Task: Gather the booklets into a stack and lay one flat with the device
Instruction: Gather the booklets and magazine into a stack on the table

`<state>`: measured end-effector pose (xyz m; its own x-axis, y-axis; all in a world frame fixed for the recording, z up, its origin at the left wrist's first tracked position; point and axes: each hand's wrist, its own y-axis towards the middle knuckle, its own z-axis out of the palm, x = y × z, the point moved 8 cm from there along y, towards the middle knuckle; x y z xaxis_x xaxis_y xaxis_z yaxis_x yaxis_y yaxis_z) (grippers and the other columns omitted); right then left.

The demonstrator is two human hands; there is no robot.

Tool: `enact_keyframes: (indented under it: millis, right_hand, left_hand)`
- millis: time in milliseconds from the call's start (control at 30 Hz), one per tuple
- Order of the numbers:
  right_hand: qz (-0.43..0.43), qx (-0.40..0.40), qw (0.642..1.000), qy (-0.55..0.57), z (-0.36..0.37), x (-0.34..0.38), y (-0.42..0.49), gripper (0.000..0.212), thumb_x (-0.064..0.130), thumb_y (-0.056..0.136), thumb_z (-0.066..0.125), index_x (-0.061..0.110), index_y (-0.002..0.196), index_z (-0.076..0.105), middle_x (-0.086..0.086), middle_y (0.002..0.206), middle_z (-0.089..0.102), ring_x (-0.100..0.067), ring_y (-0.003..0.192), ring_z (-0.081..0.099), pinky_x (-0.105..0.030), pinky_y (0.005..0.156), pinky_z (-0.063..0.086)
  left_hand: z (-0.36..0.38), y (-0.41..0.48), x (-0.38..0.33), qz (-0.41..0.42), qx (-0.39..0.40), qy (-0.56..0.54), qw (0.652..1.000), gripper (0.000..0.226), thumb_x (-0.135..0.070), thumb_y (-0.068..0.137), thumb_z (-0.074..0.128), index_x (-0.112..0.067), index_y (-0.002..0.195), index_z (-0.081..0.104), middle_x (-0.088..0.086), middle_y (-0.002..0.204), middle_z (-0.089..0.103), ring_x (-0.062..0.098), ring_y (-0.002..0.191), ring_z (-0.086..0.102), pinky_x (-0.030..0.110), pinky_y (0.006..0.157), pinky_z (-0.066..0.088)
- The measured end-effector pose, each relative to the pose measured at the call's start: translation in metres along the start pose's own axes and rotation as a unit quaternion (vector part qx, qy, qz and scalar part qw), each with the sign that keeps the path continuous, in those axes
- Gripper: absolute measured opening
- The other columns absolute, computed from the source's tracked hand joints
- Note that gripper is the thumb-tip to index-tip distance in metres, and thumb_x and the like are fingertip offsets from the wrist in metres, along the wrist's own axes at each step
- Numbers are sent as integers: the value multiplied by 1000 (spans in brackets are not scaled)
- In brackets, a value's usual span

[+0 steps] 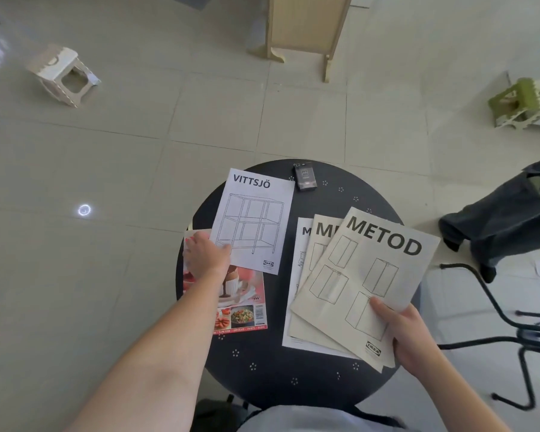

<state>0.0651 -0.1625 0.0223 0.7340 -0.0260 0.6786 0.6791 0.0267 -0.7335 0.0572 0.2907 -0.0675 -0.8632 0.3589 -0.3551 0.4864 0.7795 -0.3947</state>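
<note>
On the round black table [272,363] | right hand [409,341] gripped three fanned METOD booklets [371,275] at their near corner | left hand [205,255] pinched VITTSJÖ booklet [256,222] over food magazine [240,304] | small black device [305,177] lay near far rim | bare middle strip

Round black desk [293,363] with small white dot clusters. Lying on it: a VITTSJÖ booklet [256,222] and a food magazine [240,304] at the left grip [205,255], fanned METOD booklets [365,285] in the right grip [409,335], and a small dark device [305,176] beyond both.
</note>
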Motion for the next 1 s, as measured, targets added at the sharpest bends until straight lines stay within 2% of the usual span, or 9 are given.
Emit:
enact_keyframes:
  millis: [167, 267, 333, 433, 500, 600, 700, 900, 1000]
  right_hand:
    - [3, -16, 1000, 0, 0, -2, -2, 30, 7, 104, 60, 7, 133, 65, -14, 123, 78, -32, 107, 78, -44, 81, 66]
    - [8, -26, 1000, 0, 1, -3, -3, 29, 7, 104, 59, 6, 133, 65, -15, 123, 78, -33, 107, 78, -49, 91, 59]
    - [8, -27, 1000, 0, 3, -2, -4, 27, 7, 104, 59, 6, 131, 66, -15, 121, 79, -32, 105, 79, -46, 87, 62]
    - [5, -27, 1000, 0, 6, -2, -3, 28, 7, 104, 59, 7, 132, 66, -13, 121, 79, -32, 105, 79, -42, 77, 67]
    - [1, -23, 1000, -1, 10, -1, -3, 29, 7, 105, 58, 8, 133, 65, -12, 122, 79, -31, 106, 78, -41, 77, 67]
    - [1, -25, 1000, 3, 14, -2, -2, 30, 7, 104, 59, 7, 134, 64, -13, 124, 78, -34, 109, 77, -47, 86, 63]
    - [6, -28, 1000, 4, 16, -5, -2, 34, 7, 104, 60, 5, 137, 63, -16, 127, 76, -39, 115, 72, -53, 97, 56]
    - [-7, -7, 1000, -8, 17, -6, -7, 31, 7, 104, 60, 6, 135, 64, -15, 125, 77, -40, 115, 73, -58, 100, 55]
    - [-17, 13, 1000, -14, 18, -1, -7, 31, 5, 104, 59, 6, 135, 64, -17, 127, 76, -41, 116, 72, -61, 103, 52]
  left_hand:
    - [-1, 14, -2, 16, 3, 0, 1000, 51, -46, 79, 91, -19, 119, 75, 8, 125, 71, 32, 113, 68, 45, 84, 66]
    - [1, 20, 0, 21, 59, -40, 997, 34, -29, 88, 87, -19, 118, 74, 6, 123, 79, 27, 99, 78, 36, 63, 67]
    - [3, 19, 0, 30, 94, -53, 994, 26, -16, 97, 77, -17, 121, 69, 6, 125, 79, 28, 97, 77, 28, 52, 56]
    - [4, 16, 4, 42, 124, -70, 989, 29, -7, 102, 66, -17, 129, 64, 8, 128, 76, 26, 95, 72, 27, 55, 53]
    - [4, 10, 10, 48, 147, -96, 983, 33, -4, 104, 58, -18, 134, 63, 8, 128, 75, 24, 90, 69, 34, 59, 61]
    - [3, -3, 24, 37, 180, -148, 972, 39, -4, 108, 50, -19, 142, 60, 3, 127, 70, 24, 96, 70, 39, 69, 69]
    - [-5, -18, 37, 47, 182, -195, 963, 38, -4, 110, 50, -17, 143, 61, -1, 126, 66, 14, 92, 69, 27, 59, 65]
    - [-14, -56, 58, 51, 186, -256, 947, 35, -9, 109, 53, -19, 141, 62, 1, 141, 70, 24, 125, 66, 27, 69, 70]
    - [-18, -82, 64, 48, 191, -286, 938, 34, -10, 110, 54, -21, 141, 63, 3, 144, 69, 29, 135, 64, 49, 91, 69]
